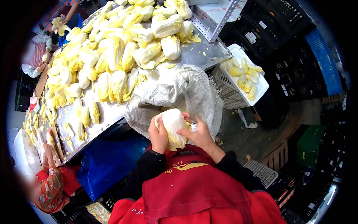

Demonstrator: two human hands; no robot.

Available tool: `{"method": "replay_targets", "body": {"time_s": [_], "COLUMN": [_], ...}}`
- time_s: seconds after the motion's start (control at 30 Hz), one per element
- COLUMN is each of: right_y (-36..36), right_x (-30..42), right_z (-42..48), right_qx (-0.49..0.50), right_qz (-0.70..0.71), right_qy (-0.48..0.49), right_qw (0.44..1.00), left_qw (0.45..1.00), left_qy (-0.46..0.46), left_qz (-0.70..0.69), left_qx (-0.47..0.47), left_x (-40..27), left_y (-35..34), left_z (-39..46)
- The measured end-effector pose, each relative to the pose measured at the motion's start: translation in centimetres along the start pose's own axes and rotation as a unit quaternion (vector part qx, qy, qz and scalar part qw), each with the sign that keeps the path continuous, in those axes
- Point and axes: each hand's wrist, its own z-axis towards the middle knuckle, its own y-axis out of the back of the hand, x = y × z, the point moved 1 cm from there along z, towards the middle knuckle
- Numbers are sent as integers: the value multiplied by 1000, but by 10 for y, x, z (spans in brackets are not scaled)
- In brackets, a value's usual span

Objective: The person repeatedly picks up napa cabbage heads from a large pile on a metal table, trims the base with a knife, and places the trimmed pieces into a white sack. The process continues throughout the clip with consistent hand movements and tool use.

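A napa cabbage (174, 121) with a white base and yellow leaves is held in front of my apron. My left hand (157, 135) wraps around its left side. My right hand (200, 135) has a knife (189, 107) in its grip, the blurred blade pointing away from me, and its fingers touch the cabbage's right side. Just beyond both hands, a white woven sack (165, 91) hangs over the edge of a metal table (195, 57). Many napa cabbages (112, 54) are heaped on that table.
Right of the table, a white tray (261, 89) of small yellow cabbages tops a plastic crate (228, 93). Black crates (275, 25) are stacked beyond. A perforated metal upright (223, 21) stands at the table corner. Co-workers are at the left. Blue plastic sheeting (112, 159) hangs below the table.
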Motion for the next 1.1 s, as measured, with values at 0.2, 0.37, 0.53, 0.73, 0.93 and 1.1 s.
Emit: {"method": "replay_targets", "body": {"time_s": [0.2, 0.37, 0.53, 0.73, 0.93, 1.1], "right_y": [6, 12, 29, 53, 30, 19], "right_x": [9, 13, -3, 10, 8, 6], "right_z": [5, 0, -12, -17, -13, -7], "right_qx": [22, 70, 87, 26, -69, -65], "right_qz": [-66, 211, 298, 263, 68, 62], "right_qy": [-50, -160, -213, -183, -95, -67], "right_qw": [996, 962, 927, 947, 991, 994], "left_qw": [998, 996, 998, 966, 972, 951], "left_qy": [-46, -3, -4, -169, 26, 85], "left_qz": [26, -41, -10, 195, 8, -204], "left_qx": [30, 83, 68, 31, 235, 214], "left_x": [-19, -26, -20, 20, -16, 3], "left_y": [1, 9, 14, 7, -3, -19], "left_z": [-6, -5, 4, 27, 8, -10]}}
